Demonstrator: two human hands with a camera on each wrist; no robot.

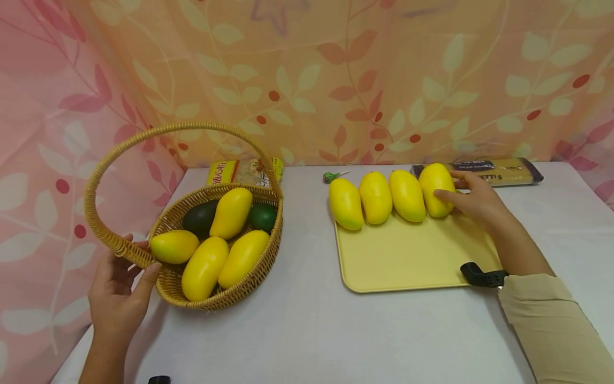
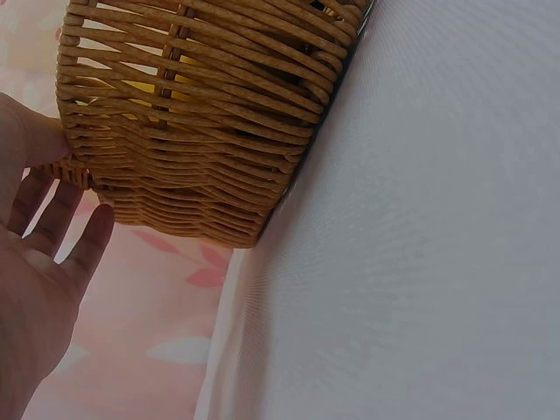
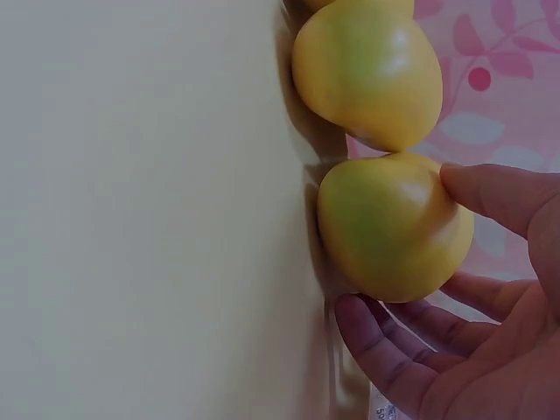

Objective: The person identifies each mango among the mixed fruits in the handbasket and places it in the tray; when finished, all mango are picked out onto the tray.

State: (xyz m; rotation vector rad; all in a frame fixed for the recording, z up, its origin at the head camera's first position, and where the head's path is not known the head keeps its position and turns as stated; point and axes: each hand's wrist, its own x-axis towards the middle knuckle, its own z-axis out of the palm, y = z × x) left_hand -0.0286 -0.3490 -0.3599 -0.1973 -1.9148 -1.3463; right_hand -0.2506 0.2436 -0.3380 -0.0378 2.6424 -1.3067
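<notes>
A flowered cloth (image 1: 307,80) hangs behind a white desk (image 1: 307,336). At the left of the desk is a wicker basket (image 1: 263,273) with a tall hoop handle (image 1: 182,126); its weave looks light and a little springy, so the rim near the foot of the handle is a sound place to hold it. At the right lies a shallow yellow tray (image 1: 408,256).

Of the hands, the left hand (image 1: 117,296) is part closed on the basket's side, thumb at the rim and fingers behind the foot of the handle. The right hand (image 1: 479,202) is partly open around a mango (image 1: 437,192), thumb on one side, fingers cupped around the other.

Beyond the tray is a spaghetti packet (image 1: 508,172); a smaller yellow packet (image 1: 223,173) sits behind the basket.

The held mango is at the right end of a row of four along the tray's far edge. It looks firm, smooth and fairly light, perhaps apt to slip or roll; a wide grip across its fat middle should suit it better than a pinch at the tip.

Five more mangoes lie in the basket with a dark fruit (image 1: 200,217) and a smaller green fruit (image 1: 262,216). Smallest is a lollipop (image 1: 331,177) behind the row.
</notes>
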